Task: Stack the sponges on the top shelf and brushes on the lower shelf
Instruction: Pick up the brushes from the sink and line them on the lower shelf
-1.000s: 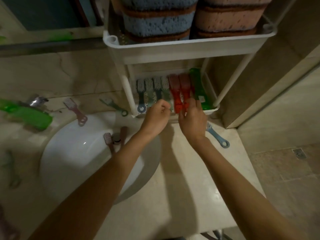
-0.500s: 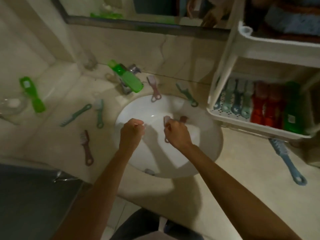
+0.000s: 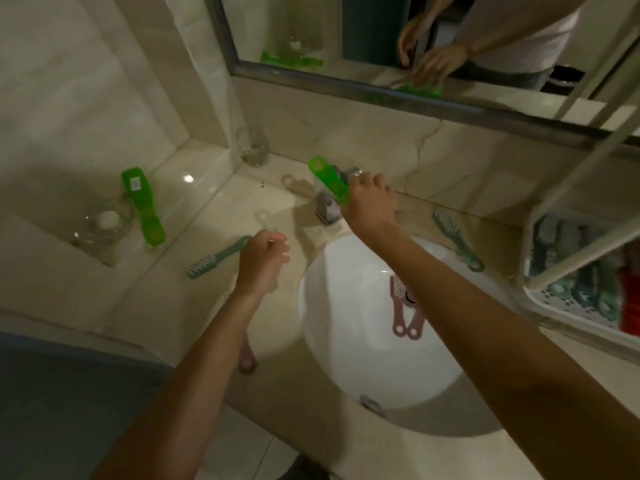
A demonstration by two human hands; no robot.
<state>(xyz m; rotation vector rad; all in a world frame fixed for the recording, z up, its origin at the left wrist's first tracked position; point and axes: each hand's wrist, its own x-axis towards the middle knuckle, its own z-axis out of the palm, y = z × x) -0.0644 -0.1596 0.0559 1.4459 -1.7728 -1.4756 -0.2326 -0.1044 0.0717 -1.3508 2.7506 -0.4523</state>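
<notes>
A bright green brush (image 3: 327, 180) lies on the faucet behind the sink, and my right hand (image 3: 369, 206) grips its near end. On the counter left of the sink, my left hand (image 3: 265, 261) curls around a pale green brush (image 3: 273, 288) that is mostly hidden under it. A teal brush (image 3: 216, 258) lies just left of that hand. Two pink brushes (image 3: 398, 296) lie in the white sink (image 3: 346, 341). The rack's lower shelf (image 3: 588, 329) at the right holds several brushes (image 3: 588, 282). No sponges are in view.
Another green brush (image 3: 143, 206) lies on the left ledge beside a glass bowl (image 3: 100, 223). A drinking glass (image 3: 254, 150) stands in the back corner. There is a teal brush (image 3: 457, 240) right of the faucet, and a pink brush handle (image 3: 246, 362) shows under my left forearm. The mirror runs above.
Both hands left the rack's lower shelf and crossed the sink. My right hand now grips the green brush on the faucet. My left hand has closed over a brush on the counter.
</notes>
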